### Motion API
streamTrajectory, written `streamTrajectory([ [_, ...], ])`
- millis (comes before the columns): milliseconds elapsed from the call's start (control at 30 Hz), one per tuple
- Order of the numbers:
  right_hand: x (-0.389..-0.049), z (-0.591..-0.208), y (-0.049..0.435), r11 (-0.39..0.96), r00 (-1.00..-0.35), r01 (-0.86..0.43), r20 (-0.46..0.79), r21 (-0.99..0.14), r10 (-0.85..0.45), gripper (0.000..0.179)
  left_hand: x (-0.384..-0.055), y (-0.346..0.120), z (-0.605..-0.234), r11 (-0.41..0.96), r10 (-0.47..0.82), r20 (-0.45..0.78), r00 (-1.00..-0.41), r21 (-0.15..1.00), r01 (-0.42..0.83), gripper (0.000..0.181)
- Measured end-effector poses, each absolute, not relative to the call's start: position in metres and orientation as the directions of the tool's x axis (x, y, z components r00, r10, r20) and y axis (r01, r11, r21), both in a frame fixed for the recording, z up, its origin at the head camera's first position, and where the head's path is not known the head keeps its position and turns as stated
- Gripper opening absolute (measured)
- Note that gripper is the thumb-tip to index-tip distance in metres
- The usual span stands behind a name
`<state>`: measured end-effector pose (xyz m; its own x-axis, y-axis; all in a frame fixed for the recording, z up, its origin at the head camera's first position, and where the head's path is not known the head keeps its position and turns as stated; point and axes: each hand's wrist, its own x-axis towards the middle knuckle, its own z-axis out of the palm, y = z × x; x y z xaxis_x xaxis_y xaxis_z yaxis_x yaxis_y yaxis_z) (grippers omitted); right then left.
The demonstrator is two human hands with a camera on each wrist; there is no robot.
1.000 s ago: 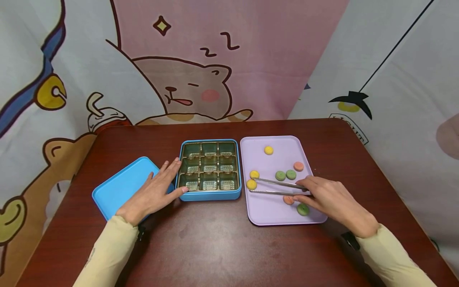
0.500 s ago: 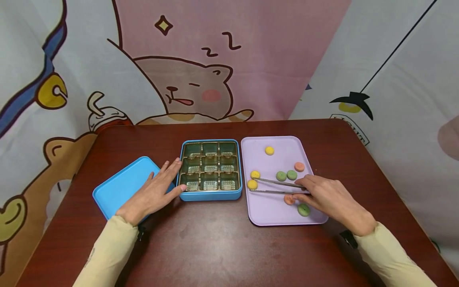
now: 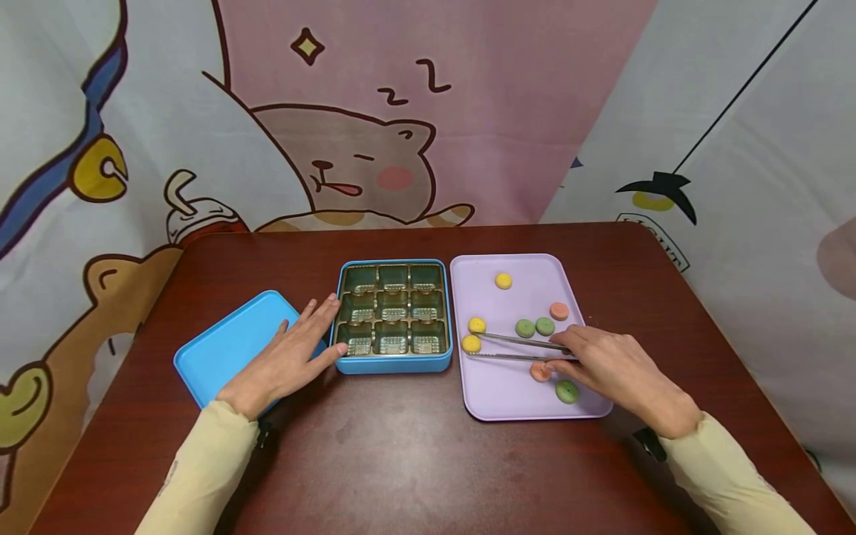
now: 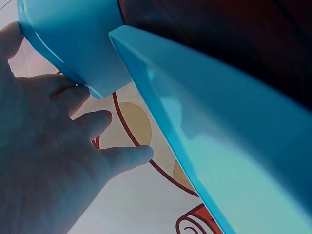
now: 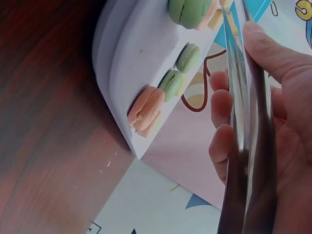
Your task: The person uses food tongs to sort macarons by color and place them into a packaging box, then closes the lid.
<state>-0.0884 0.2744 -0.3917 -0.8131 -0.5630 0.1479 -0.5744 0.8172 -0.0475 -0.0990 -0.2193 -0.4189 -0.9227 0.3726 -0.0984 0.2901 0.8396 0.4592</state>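
My left hand (image 3: 284,360) rests with straight, spread fingers along the left side of a blue box (image 3: 394,365). A gold tray insert with several square compartments, all bare, fills the box. In my right hand (image 3: 618,371) I hold metal tongs (image 3: 515,340), their tips on either side of a yellow macaron (image 3: 471,344) at the left edge of the lilac tray (image 3: 508,397). A second yellow macaron (image 3: 477,325) lies right behind it. The right wrist view shows thumb and fingers around the tongs (image 5: 243,122).
Also on the tray lie a far yellow macaron (image 3: 504,281), green macarons (image 3: 524,328), a near green one (image 3: 567,391) and pink ones (image 3: 559,310). The blue lid (image 3: 224,353) lies left of the box, partly under my left forearm. A printed cloth (image 3: 508,111) hangs behind the table.
The tongs' tips have drawn slightly closer together about the yellow macaron. Both hands have otherwise stayed in place.
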Motion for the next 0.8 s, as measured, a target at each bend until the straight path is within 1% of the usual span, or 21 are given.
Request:
streamTrajectory([
  [800,-0.0899,-0.3936,0.2733,0.823,-0.819,-0.568,0.120,-0.020,-0.562,0.040,-0.0993,-0.2194,-0.4191,0.841,0.367,-0.105,-0.924,0.462,0.282,0.082],
])
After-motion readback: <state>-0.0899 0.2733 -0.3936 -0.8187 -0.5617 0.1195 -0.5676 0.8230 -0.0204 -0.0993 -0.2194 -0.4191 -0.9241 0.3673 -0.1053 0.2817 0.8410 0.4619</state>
